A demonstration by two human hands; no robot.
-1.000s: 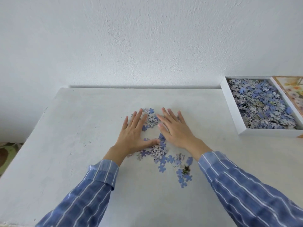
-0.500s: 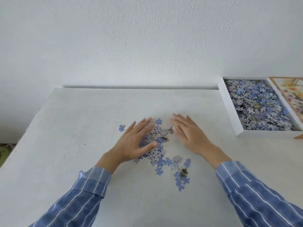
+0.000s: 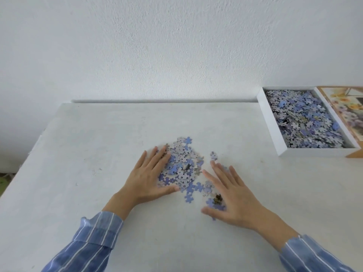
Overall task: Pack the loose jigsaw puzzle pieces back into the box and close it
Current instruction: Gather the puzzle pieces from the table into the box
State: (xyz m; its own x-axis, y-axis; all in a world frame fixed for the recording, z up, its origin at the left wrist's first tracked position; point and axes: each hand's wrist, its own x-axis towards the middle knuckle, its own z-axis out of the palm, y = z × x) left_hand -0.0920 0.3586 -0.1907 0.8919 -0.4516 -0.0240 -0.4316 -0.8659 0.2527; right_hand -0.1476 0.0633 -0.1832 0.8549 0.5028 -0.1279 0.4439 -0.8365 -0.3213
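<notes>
A small heap of loose blue and grey puzzle pieces (image 3: 182, 165) lies in the middle of the white table (image 3: 78, 154). My left hand (image 3: 149, 175) lies flat with straight fingers against the heap's left side. My right hand (image 3: 229, 195) lies flat, fingers spread, on the heap's right side, covering a few pieces near the thumb. One stray piece (image 3: 213, 155) sits just beyond my right fingertips. The open white box (image 3: 268, 122) at the right is filled with many pieces.
The box lid (image 3: 345, 110), printed with flowers, lies right of the box at the frame edge. A white wall rises behind the table. The table's left edge drops to a floor with a green patch (image 3: 4, 183).
My right hand has slid back toward me and to the right side of the pieces. My left hand has pushed the pieces together; the stray piece at the far left is gathered in.
</notes>
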